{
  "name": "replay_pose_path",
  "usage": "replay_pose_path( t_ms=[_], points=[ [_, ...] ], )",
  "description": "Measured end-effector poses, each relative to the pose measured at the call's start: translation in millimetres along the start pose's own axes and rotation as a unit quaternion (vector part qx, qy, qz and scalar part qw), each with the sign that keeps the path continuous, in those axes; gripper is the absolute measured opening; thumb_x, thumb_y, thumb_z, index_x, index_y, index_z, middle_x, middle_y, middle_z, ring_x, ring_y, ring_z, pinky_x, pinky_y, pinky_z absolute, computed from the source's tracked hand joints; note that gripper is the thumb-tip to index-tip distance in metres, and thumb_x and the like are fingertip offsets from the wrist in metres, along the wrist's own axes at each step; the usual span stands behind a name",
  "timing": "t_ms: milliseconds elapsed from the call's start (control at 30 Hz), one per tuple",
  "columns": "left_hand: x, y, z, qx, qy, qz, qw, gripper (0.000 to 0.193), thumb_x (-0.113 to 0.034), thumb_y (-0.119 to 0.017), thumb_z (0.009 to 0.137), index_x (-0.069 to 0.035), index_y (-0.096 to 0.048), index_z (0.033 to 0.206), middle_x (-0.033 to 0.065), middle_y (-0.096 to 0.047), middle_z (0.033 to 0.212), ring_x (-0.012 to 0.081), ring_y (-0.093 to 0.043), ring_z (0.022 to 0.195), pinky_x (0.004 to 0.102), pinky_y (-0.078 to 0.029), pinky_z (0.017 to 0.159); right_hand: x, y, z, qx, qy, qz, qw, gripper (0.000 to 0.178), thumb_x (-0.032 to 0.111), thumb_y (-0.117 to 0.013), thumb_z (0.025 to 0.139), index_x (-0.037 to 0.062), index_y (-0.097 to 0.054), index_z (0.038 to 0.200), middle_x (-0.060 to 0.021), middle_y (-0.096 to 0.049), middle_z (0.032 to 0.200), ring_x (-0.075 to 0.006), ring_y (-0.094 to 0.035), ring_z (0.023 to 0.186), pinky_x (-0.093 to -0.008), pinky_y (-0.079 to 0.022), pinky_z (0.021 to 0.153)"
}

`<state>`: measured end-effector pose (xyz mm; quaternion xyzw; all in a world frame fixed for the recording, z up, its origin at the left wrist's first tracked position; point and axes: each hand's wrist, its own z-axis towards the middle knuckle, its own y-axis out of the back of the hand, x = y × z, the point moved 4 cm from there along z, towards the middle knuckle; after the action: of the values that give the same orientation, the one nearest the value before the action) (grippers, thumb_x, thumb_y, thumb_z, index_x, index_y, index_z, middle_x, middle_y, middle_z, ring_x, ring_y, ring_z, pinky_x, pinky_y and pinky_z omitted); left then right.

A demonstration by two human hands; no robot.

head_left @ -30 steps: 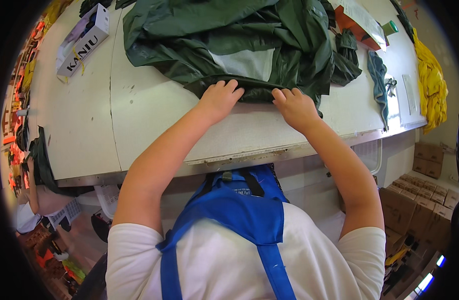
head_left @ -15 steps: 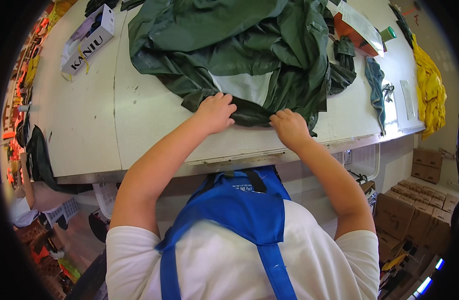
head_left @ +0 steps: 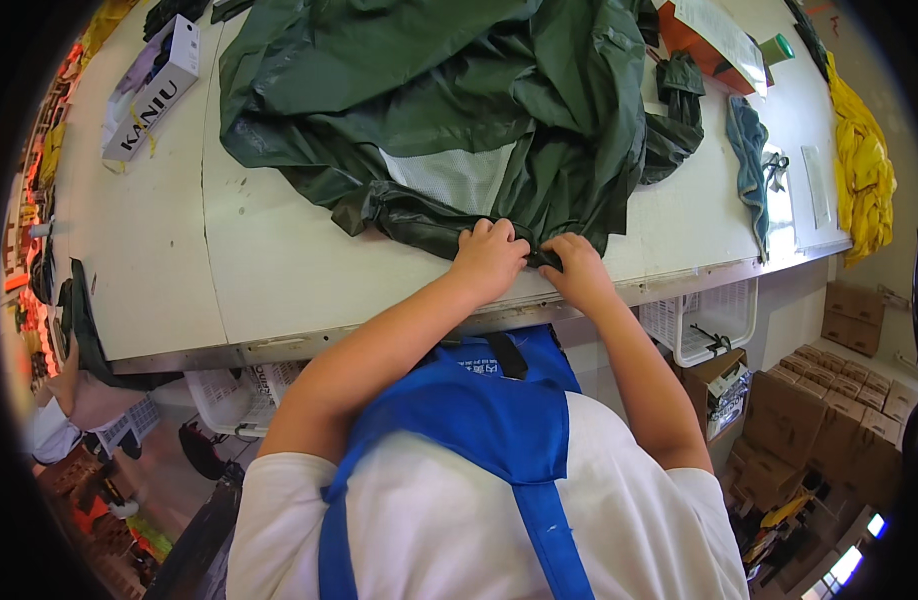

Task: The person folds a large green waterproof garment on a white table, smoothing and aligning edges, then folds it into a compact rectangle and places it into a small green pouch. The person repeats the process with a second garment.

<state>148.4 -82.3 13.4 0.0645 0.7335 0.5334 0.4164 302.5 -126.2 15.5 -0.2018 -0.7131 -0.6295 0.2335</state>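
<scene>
A dark green garment (head_left: 379,95) of smooth, slightly shiny cloth lies heaped on the white table. Pale mesh lining (head_left: 454,178) shows through an opening near its front edge. My left hand (head_left: 492,260) is closed on the folded edge, fingertips pressed into the cloth. Close beside it on the right, my right hand (head_left: 579,272) pinches the same edge near the table's front. Only a small gap separates the two hands, and the cloth bunches between them. The thumbs are partly hidden.
On the table (head_left: 269,240) stand a white box (head_left: 154,90) at far left and an orange box (head_left: 694,45) at far right. Blue cloth (head_left: 749,170), scissors (head_left: 776,170) and yellow fabric (head_left: 859,160) lie right. Below are white baskets (head_left: 714,320) and cartons (head_left: 789,410).
My left hand has slid right along the garment's edge, closer to my right hand. The right hand has shifted slightly nearer to me. The garment has moved a little left.
</scene>
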Motion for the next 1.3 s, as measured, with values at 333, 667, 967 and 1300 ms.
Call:
replay_pose_path(
  t_ms=[333,667,967,1300],
  points=[
    [5.9,1.7,10.9,0.023,0.139,-0.160,0.977,0.017,-0.029,-0.072,0.074,-0.014,-0.066,0.080,0.0013,-0.064,0.072,0.0245,-0.058,0.085,0.0423,-0.037,0.077,1.2,10.1,2.1,0.010,-0.013,0.184,0.983,0.014,0.007,-0.068,0.076,0.0016,-0.067,0.089,-0.0126,-0.065,0.087,-0.0309,-0.059,0.088,-0.0370,-0.047,0.079],
    [-0.5,36.4,-10.9,-0.131,0.036,0.047,0.990,0.010,-0.020,-0.066,0.080,-0.012,-0.061,0.081,0.0026,-0.064,0.082,0.0239,-0.057,0.091,0.0420,-0.037,0.078,16.7,28.3,5.8,-0.008,0.053,0.137,0.989,0.009,0.007,-0.066,0.078,0.0006,-0.060,0.080,-0.0133,-0.059,0.077,-0.0333,-0.056,0.080,-0.0406,-0.045,0.071],
    [18.0,103.7,-49.8,-0.182,0.112,0.141,0.967,0.008,-0.016,-0.065,0.080,-0.012,-0.058,0.081,0.0022,-0.062,0.083,0.0248,-0.055,0.088,0.0407,-0.038,0.073,37.1,51.0,-3.0,-0.029,0.125,0.084,0.988,0.007,0.008,-0.066,0.077,0.0059,-0.060,0.080,-0.0098,-0.057,0.080,-0.0297,-0.055,0.082,-0.0390,-0.043,0.073],
    [-6.7,92.8,-43.0,-0.257,0.000,0.009,0.966,0.018,0.004,-0.065,0.074,0.000,-0.053,0.088,0.0137,-0.057,0.094,0.0337,-0.056,0.090,0.0410,-0.047,0.079,96.5,26.2,31.1,-0.087,0.213,-0.036,0.972,0.019,0.013,-0.072,0.071,0.0075,-0.057,0.082,-0.0077,-0.056,0.074,-0.0266,-0.058,0.071,-0.0361,-0.048,0.065]
  ],
)
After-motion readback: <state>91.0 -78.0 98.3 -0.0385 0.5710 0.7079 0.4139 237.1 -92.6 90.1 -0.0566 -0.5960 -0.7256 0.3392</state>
